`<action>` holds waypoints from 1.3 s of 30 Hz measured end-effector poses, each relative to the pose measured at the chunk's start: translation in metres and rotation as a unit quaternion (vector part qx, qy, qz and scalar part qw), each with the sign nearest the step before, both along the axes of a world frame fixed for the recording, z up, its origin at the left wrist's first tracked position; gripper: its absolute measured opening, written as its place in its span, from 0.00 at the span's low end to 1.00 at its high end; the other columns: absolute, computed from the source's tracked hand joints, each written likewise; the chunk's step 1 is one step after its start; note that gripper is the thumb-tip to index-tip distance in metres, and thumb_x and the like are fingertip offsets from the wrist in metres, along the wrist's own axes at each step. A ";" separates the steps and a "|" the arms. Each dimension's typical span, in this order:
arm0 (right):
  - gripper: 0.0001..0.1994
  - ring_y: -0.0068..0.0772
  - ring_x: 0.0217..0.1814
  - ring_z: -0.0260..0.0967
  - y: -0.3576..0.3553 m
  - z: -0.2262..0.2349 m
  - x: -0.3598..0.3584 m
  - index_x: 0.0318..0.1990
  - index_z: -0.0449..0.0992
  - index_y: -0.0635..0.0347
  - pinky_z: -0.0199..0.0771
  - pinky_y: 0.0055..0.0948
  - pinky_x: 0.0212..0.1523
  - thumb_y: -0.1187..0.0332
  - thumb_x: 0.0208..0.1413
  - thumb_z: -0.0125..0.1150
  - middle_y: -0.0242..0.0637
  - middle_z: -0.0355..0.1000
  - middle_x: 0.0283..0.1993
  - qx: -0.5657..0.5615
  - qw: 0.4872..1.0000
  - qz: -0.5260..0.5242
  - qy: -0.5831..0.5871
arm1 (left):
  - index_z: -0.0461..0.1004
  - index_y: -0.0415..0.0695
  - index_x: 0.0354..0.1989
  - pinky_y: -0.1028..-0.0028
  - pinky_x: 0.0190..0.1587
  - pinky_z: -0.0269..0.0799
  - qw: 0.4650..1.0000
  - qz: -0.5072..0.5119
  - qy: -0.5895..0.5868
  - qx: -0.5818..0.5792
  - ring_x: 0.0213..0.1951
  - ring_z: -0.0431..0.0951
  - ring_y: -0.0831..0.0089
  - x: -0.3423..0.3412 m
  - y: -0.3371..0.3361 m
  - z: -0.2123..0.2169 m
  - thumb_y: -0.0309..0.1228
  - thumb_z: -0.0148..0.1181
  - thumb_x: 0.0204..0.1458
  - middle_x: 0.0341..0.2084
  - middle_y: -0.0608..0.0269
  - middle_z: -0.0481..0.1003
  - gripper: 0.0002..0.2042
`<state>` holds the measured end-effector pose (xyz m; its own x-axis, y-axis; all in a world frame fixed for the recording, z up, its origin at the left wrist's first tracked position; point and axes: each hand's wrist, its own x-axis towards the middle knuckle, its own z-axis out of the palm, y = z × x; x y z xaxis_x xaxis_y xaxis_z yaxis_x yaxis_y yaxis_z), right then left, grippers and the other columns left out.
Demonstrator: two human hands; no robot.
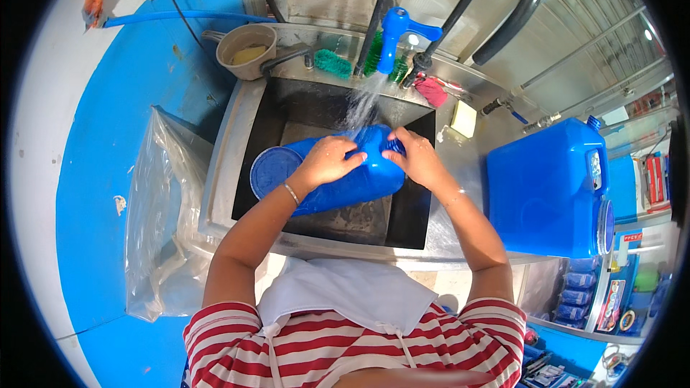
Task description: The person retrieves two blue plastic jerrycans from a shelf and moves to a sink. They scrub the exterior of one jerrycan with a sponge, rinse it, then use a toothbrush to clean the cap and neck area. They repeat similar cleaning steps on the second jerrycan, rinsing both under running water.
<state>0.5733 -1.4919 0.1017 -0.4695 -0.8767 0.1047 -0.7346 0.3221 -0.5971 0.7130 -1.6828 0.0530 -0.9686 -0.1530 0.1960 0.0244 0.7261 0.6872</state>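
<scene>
A blue plastic water jug (pixel 345 183) lies on its side in the sink, its wide round blue lid (pixel 277 170) toward the left. Water from the blue-handled tap (pixel 394 39) streams down onto the jug's far side. My left hand (pixel 329 163) is bent over the top of the jug, with thumb and fingers curled against it. At its right end, the fingers of my right hand (pixel 418 161) close around a small ridged blue cap (pixel 393 146). Parts of the fingertips of both hands are hidden.
A second blue jug (pixel 539 183) stands on the steel counter to the right. Behind the sink are a beige dipper (pixel 246 50), a green scrubber (pixel 332 63), a red cloth (pixel 431 91) and a yellow sponge (pixel 463 118). A clear plastic bag (pixel 162 223) hangs at the left.
</scene>
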 end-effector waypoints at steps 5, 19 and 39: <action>0.17 0.54 0.45 0.70 0.036 0.006 -0.008 0.43 0.70 0.60 0.71 0.45 0.45 0.75 0.44 0.67 0.47 0.72 0.44 -0.002 0.994 0.082 0.066 | 0.79 0.38 0.31 0.56 0.37 0.72 0.998 -0.040 -0.036 -0.011 0.35 0.78 0.47 -0.013 0.019 0.002 0.42 0.61 0.52 0.30 0.44 0.77 0.17; 0.16 0.47 0.53 0.66 0.096 0.030 -0.019 0.39 0.74 0.57 0.74 0.40 0.52 0.76 0.39 0.68 0.39 0.72 0.50 -0.064 0.955 0.246 0.155 | 0.80 0.39 0.29 0.62 0.34 0.73 0.986 -0.166 -0.007 0.007 0.31 0.79 0.54 -0.031 0.031 0.012 0.37 0.65 0.47 0.26 0.50 0.78 0.12; 0.09 0.54 0.37 0.77 -0.029 -0.084 -0.194 0.35 0.84 0.54 0.76 0.45 0.37 0.67 0.53 0.56 0.51 0.77 0.33 0.112 0.969 -0.114 0.187 | 0.69 0.39 0.49 0.61 0.48 0.71 0.966 0.234 -0.093 0.057 0.45 0.77 0.47 -0.008 0.057 0.004 0.30 0.68 0.46 0.40 0.44 0.76 0.21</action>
